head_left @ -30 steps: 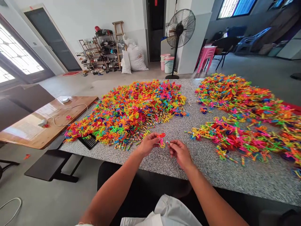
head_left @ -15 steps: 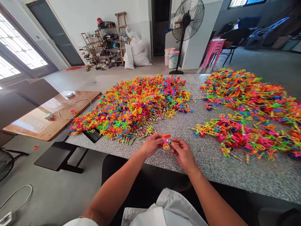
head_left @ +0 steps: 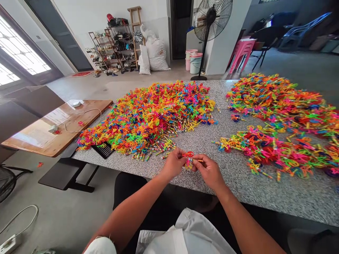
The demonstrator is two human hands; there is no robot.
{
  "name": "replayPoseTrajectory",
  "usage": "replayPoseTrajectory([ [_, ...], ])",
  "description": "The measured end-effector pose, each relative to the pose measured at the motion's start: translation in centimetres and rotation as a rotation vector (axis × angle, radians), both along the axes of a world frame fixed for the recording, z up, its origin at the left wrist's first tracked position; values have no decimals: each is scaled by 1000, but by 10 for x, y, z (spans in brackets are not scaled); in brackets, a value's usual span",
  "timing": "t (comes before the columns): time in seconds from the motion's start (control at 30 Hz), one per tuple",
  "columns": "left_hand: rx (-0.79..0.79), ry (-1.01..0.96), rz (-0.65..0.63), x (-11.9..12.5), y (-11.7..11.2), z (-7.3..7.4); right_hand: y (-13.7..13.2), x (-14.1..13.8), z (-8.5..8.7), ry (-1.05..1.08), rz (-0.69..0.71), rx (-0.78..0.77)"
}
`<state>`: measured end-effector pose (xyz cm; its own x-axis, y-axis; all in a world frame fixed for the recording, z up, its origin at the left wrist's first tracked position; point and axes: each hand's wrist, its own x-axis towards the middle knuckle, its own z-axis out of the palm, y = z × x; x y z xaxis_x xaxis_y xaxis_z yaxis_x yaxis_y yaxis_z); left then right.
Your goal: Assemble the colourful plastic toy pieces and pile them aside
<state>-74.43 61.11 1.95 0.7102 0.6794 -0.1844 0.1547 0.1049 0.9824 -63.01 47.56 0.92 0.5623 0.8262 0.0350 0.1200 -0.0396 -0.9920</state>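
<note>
Just above the near edge of the speckled table (head_left: 212, 141), my two hands meet. My left hand (head_left: 172, 164) is closed, pinching a small red plastic loop piece (head_left: 189, 154). My right hand (head_left: 210, 173) is closed on a short patterned stick (head_left: 199, 160), whose other end reaches the loops. Pink and yellow loops (head_left: 189, 164) hang between the fingertips, partly hidden. Beyond my left hand lies a big heap of bright plastic loop pieces (head_left: 156, 113), with loose patterned sticks (head_left: 141, 155) along its front edge.
To the right spreads another heap of loop pieces with sticks (head_left: 275, 98), and a nearer cluster (head_left: 265, 148). A black slotted tray (head_left: 104, 151) pokes out at the left. A wooden board (head_left: 34, 132) with a cable stands farther left; a fan (head_left: 210, 21) is behind the table.
The red piece at my left fingertips has turned, showing its open loop. My left hand has shifted slightly right, and the camera view has moved a little.
</note>
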Motion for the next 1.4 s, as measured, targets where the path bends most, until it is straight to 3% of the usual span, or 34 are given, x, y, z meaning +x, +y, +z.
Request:
replayPoseTrajectory([
  [0.13,-48,29,13,2,-1,-11,6,-4,-6,-22,-25,-49],
  [0.27,-97,32,51,-12,23,-3,15,13,-12,121,19,-73],
  [0.33,-25,39,221,-34,54,11,18,31,-15,118,-35,-105],
  [0.43,99,-12,576,-86,120,41,25,54,-23,-86,-195,-253],
  [0.57,190,49,968,-161,202,75,49,46,-31,-393,-56,-355],
  [0.63,145,102,929,-180,217,79,66,25,-31,-536,18,-364],
  [0.73,87,124,735,-166,195,69,89,-10,-29,-685,47,-423],
  [0.83,15,35,532,-99,135,54,105,-35,-27,-788,58,-510],
  [0.93,-101,-200,171,-11,83,51,113,-43,-28,-871,91,-576],
  [1.03,-6,-313,-81,43,72,55,113,-38,-27,-913,131,-566],
  [1.1,214,-157,-150,46,88,51,111,-33,-27,-899,148,-566],
  [1.23,701,496,-94,7,127,25,102,-24,-30,-834,114,-555],
  [1.33,811,650,-128,-18,133,4,97,-18,-34,-768,53,-489],
  [1.4,863,682,-153,-23,129,-5,93,-12,-35,-679,-17,-423],
])
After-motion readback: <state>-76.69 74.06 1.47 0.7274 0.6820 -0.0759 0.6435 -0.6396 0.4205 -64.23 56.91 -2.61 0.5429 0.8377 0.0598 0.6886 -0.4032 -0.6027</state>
